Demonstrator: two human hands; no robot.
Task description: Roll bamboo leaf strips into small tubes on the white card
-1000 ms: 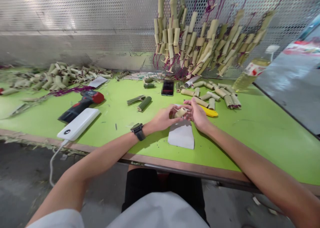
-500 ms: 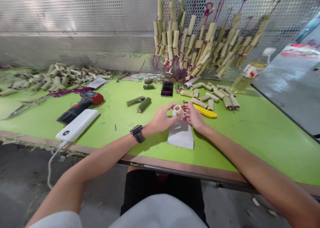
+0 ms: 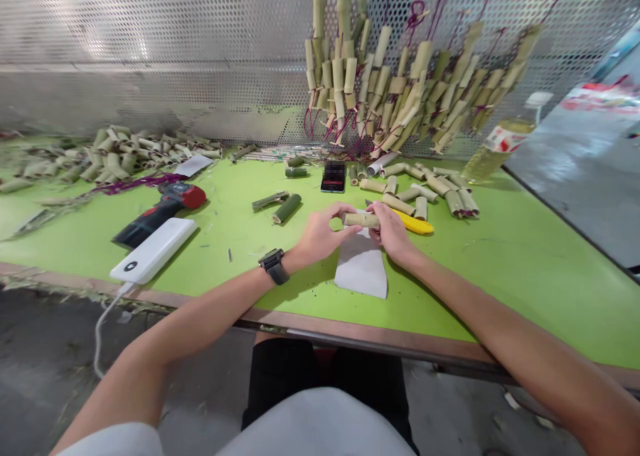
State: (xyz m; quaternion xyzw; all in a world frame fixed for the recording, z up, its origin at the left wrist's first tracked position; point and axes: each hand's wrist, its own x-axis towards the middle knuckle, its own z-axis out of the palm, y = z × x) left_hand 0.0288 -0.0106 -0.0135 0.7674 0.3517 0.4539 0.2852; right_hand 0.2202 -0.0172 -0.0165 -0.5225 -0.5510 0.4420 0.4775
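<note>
A short piece of bamboo tube [image 3: 361, 221] lies sideways between my two hands, above a white sheet of paper [image 3: 361, 269]. My left hand [image 3: 324, 233] pinches its left end between thumb and fingers. Around its right end are the fingers of my right hand [image 3: 391, 233], partly hiding it. A yellow utility knife [image 3: 413, 223] rests on the table just beyond my right hand, part of it hidden. Two green bamboo pieces, one a whole tube [image 3: 287, 209] and one a split piece [image 3: 270, 201], lie to the left of my hands.
A cordless drill [image 3: 167, 206] and a white power bank [image 3: 154, 249] with a cable lie at left, before a bamboo pile [image 3: 113, 156]. A phone [image 3: 333, 177], loose bamboo tubes [image 3: 440, 189] and an oil bottle [image 3: 500, 146] stand farther back. Strung bamboo pieces [image 3: 380, 83] hang against the mesh.
The bamboo tube has turned from its open end facing me to lying sideways. My right hand has shifted its grip to the tube's right end; both hands stay over the paper.
</note>
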